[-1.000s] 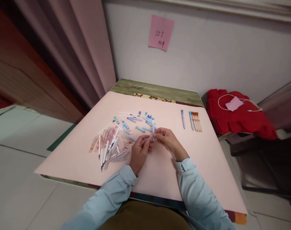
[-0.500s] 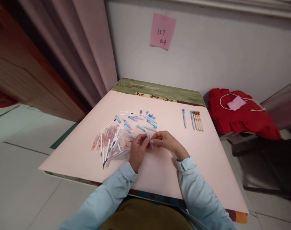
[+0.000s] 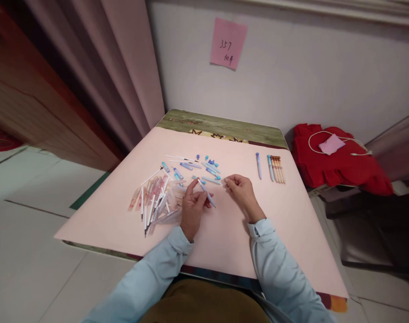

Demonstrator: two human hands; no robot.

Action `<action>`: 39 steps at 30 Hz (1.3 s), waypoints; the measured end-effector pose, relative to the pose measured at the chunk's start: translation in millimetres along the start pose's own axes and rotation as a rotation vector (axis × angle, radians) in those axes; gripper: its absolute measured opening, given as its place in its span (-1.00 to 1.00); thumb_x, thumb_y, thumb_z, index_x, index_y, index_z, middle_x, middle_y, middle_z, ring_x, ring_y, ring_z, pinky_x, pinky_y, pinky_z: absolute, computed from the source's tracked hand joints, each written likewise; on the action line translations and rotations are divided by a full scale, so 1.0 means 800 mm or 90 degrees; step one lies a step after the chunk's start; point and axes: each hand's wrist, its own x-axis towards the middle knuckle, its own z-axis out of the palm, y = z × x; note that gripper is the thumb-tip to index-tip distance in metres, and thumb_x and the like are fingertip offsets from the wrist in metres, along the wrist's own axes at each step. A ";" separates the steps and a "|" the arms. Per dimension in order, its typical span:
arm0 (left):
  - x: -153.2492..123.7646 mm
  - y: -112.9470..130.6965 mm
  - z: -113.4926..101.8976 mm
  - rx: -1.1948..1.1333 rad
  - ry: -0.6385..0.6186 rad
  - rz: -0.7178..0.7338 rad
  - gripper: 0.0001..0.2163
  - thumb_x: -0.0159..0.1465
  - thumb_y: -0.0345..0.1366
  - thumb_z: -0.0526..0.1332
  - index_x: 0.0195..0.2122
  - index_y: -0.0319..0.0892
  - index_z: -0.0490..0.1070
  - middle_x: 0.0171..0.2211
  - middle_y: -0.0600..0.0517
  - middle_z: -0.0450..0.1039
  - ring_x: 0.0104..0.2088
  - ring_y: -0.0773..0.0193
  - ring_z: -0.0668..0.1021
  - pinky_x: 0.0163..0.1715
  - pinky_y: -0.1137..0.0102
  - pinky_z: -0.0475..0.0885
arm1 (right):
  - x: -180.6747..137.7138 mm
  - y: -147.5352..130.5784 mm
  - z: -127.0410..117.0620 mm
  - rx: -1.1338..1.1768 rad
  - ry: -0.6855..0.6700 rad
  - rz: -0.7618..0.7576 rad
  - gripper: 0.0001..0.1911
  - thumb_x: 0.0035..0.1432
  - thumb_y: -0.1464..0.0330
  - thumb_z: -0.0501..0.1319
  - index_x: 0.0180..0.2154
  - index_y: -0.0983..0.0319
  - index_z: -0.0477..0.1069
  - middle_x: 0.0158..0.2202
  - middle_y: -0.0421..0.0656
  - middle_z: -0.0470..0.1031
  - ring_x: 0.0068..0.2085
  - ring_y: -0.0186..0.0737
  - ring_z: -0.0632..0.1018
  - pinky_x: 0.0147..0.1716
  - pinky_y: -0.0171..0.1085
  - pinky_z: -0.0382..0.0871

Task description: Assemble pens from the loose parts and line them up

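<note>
One slender lilac-blue pen barrel [image 3: 208,196] is the piece in hand, held slantwise in the left hand [image 3: 191,210] above the pink sheet [image 3: 244,251] on the desk [image 3: 251,124]. The left fingers pinch it narrowly, its pale upper end leaning away from the person and its pointed end aimed down to the right.

Just right of the barrel and apart from it, the right hand [image 3: 242,188] hangs with thumb and forefinger drawn close; whether they pinch anything small, I cannot tell.

Left of the barrel lies a heap of white refills [image 3: 152,208] and clear pinkish tubes [image 3: 152,188]. Beyond it are scattered blue grips [image 3: 186,166] and small blue caps [image 3: 207,158]. Well to its right, a purple pen [image 3: 258,166], a blue pen [image 3: 270,168] and brown-topped pens [image 3: 279,170] form a row.

The step appears to be working on this barrel's parts. The next move seems to call for a steady left grip, the barrel's pale end kept within the right fingers' reach.
</note>
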 end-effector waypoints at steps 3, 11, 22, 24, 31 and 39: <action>-0.002 0.001 0.000 0.017 -0.021 0.013 -0.37 0.23 -0.18 0.27 0.30 -0.15 0.12 -0.40 0.02 0.59 -0.56 0.37 0.50 -0.49 0.46 0.42 | -0.003 -0.004 0.003 0.016 -0.066 0.006 -0.66 0.02 0.10 0.32 -0.39 0.26 0.50 -0.51 -0.17 0.51 -0.54 -0.35 0.41 -0.55 -0.37 0.23; -0.003 0.001 0.001 0.026 -0.024 0.018 -0.35 0.24 -0.20 0.26 0.32 -0.15 0.07 -0.43 0.04 0.57 -0.58 0.39 0.48 -0.52 0.47 0.42 | -0.005 -0.003 0.006 -0.002 -0.095 0.023 -0.64 0.03 0.08 0.31 -0.38 0.27 0.49 -0.48 -0.15 0.51 -0.51 -0.35 0.42 -0.53 -0.37 0.25; 0.000 -0.002 -0.002 0.001 -0.005 0.006 -0.47 0.21 -0.23 0.27 0.18 -0.16 0.16 -0.45 0.07 0.56 -0.61 0.39 0.46 -0.54 0.47 0.40 | 0.000 0.007 0.002 0.021 -0.026 0.004 -0.62 0.02 0.05 0.31 -0.38 0.27 0.50 -0.51 -0.17 0.48 -0.54 -0.36 0.38 -0.56 -0.37 0.22; 0.001 -0.004 -0.003 -0.004 0.001 0.005 -0.47 0.20 -0.22 0.27 0.16 -0.15 0.16 -0.46 0.08 0.55 -0.61 0.39 0.45 -0.54 0.47 0.40 | 0.000 0.005 0.001 0.028 -0.049 0.003 -0.61 0.02 0.05 0.31 -0.37 0.27 0.50 -0.51 -0.16 0.49 -0.54 -0.37 0.38 -0.56 -0.37 0.21; -0.001 -0.003 -0.002 0.023 0.032 0.032 -0.50 0.24 -0.19 0.25 0.16 -0.16 0.14 -0.50 0.13 0.49 -0.58 0.36 0.47 -0.49 0.44 0.42 | -0.017 -0.026 0.003 0.008 -0.312 0.023 -0.63 0.04 0.06 0.33 -0.39 0.26 0.48 -0.50 -0.20 0.48 -0.51 -0.36 0.41 -0.49 -0.36 0.28; -0.006 -0.005 0.000 0.064 0.012 0.086 -0.52 0.28 -0.20 0.22 0.19 -0.13 0.13 -0.52 0.18 0.39 -0.53 0.39 0.45 -0.43 0.48 0.38 | -0.027 -0.036 0.014 -0.070 -0.340 -0.060 -0.73 0.01 0.15 0.37 -0.34 0.21 0.49 -0.43 -0.19 0.54 -0.40 -0.26 0.49 -0.43 -0.32 0.31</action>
